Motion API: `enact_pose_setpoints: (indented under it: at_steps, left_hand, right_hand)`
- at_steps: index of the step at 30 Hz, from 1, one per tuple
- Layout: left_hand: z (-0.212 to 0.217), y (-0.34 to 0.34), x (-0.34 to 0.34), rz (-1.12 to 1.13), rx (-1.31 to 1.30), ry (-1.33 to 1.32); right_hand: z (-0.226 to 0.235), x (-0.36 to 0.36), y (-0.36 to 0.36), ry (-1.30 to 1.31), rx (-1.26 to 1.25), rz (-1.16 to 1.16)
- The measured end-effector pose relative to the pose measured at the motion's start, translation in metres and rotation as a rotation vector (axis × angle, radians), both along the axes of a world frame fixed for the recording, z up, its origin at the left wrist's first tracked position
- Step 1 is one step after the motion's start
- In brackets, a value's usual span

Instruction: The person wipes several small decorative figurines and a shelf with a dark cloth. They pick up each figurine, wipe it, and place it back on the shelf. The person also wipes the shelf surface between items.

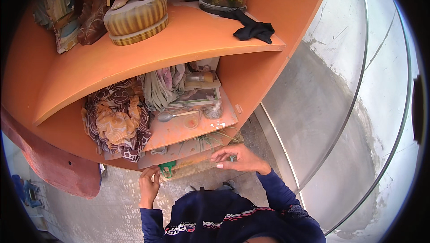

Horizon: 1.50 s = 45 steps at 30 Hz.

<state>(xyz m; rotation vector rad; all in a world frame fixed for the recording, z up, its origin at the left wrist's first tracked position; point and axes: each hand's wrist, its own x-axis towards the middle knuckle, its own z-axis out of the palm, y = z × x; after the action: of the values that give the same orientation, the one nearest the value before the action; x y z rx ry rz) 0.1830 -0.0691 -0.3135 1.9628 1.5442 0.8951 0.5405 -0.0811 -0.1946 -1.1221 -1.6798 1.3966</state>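
Green object: a small, bright-green, plastic-looking piece [167, 168] sits at the front edge of the low shelf [149, 161], just beside the left fingertips; its exact kind is unclear.
Handling: it looks light, smooth and fairly stiff, perhaps slippery if dusty; thin parts might crack under a hard pinch. Its raised upper rim seems the best place for finger and thumb.
Left hand: the left hand [150, 183] has its fingers bent at the shelf edge; whether they grip anything, I cannot tell.
Right hand: the right hand [239, 158] reaches inward, thumb and fingers loosely parted, near thin green stalks [204, 141]. A tiny teal spot shows among the fingers; I cannot tell whether it is held.
Middle shelf: a pinkish-orange board [172, 132], worn and specked, carries a metal spoon [165, 116], a round clear cup [191, 121] and a rumpled brown-and-white patterned cloth [143, 137].
Top shelf: a curved orange-painted board [192, 28] bears a figure's round, gold-striped base [136, 19] and a limp black cloth [254, 32].
Room: grey paving [116, 198] lies below; a scuffed grey-and-white surface [329, 95] spreads at the right, crossed by dark curving lines.
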Motion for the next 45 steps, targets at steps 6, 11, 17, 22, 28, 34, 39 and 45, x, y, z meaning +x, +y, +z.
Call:
enact_pose_setpoints:
  at_steps: [6, 11, 17, 22, 28, 34, 39, 45]
  left_hand:
    - [0.114, 0.048, 0.031, -0.315, 0.056, -0.235]
    - [0.239, 0.053, 0.056, -0.554, 0.292, -0.380]
    - [0.359, 0.129, 0.138, -0.633, 0.611, -0.344]
    - [0.413, 0.240, 0.209, -0.320, 0.404, -0.072]
    - [0.409, 0.309, 0.246, -0.373, 0.103, -0.161]
    - [0.385, 0.329, 0.259, -0.668, -0.072, -0.181]
    - [0.379, 0.336, 0.252, -0.614, -0.113, -0.243]
    - [0.379, 0.332, 0.250, -0.643, 0.083, -0.105]
  right_hand:
    - [0.159, 0.016, 0.016, 0.446, 0.584, -0.280]
    - [0.246, 0.023, 0.077, 0.038, 0.852, -0.625]
    - [0.298, 0.046, 0.157, 0.013, 0.716, -0.656]
    - [0.297, 0.058, 0.224, -0.208, 0.570, -0.898]
    - [0.270, 0.076, 0.300, 0.011, 0.439, -0.704]
    - [0.268, 0.071, 0.274, -0.103, 0.448, -0.635]
    - [0.279, 0.058, 0.225, 0.008, 0.310, -0.624]
    - [0.263, 0.033, 0.243, 0.272, 0.675, -0.876]
